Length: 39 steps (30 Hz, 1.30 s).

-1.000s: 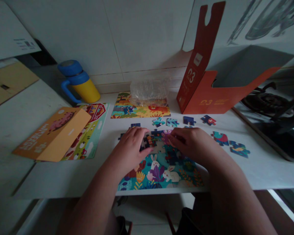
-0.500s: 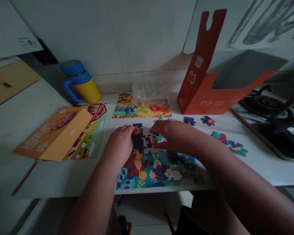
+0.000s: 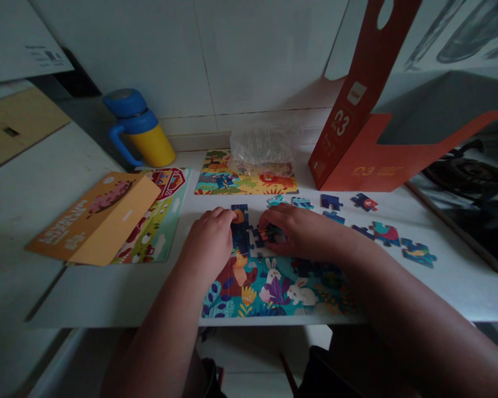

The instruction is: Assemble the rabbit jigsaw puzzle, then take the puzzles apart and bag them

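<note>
Both hands are down on the half-built puzzle (image 3: 274, 284) at the near edge of the tabletop (image 3: 108, 293): the left hand (image 3: 209, 246) lies with curled fingers on its upper-left corner, touching the dark blue strip of pieces (image 3: 239, 232), and the right hand (image 3: 299, 232) has its grip pinched on a small dark piece (image 3: 273, 234) just right of that strip. Loose pieces (image 3: 384, 232) are scattered right of the puzzle (a few more behind it), the orange box (image 3: 369, 166) and a plastic bag (image 3: 263, 149) stand further back, and the yellow cup (image 3: 143, 135) and yellow folder (image 3: 95, 218) sit off to its left.
</note>
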### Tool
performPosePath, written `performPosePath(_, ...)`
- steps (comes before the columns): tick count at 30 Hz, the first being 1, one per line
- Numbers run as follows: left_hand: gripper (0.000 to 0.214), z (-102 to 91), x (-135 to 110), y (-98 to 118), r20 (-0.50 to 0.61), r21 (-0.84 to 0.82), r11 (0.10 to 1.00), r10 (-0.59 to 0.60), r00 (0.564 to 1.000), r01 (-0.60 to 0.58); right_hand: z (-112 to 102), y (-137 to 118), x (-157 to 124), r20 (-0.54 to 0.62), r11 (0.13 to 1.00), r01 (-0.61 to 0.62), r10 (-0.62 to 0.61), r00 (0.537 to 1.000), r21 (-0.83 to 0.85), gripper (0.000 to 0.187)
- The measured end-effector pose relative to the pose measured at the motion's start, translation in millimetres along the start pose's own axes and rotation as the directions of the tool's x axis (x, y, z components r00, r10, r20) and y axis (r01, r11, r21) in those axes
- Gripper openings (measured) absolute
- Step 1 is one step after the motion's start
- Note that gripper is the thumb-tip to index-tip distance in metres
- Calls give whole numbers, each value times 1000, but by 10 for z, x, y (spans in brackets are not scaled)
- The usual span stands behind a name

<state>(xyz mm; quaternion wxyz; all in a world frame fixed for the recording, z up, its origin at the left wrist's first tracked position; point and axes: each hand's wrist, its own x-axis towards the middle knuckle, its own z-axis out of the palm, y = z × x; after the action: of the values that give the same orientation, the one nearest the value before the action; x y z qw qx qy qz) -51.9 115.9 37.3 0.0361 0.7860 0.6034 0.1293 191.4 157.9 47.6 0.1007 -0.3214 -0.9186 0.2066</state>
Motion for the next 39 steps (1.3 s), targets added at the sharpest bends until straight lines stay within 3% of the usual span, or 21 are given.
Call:
performPosePath(15, 27, 16, 2, -25, 5, -8, 1000, 14, 1000, -14, -7, -17, 38, -80, 996, -86, 84, 993, -23, 21)
performPosePath(24, 26, 12, 1, -18, -6, -19, 1000, 24, 1000, -24, 151, 45, 148, -79, 1000, -14, 13, 997, -20, 14)
performPosePath(39, 24, 30, 0, -25, 3, 7, 999, 33, 999, -33, 114, 50, 130, -65, 999, -20, 18, 998, -39, 19)
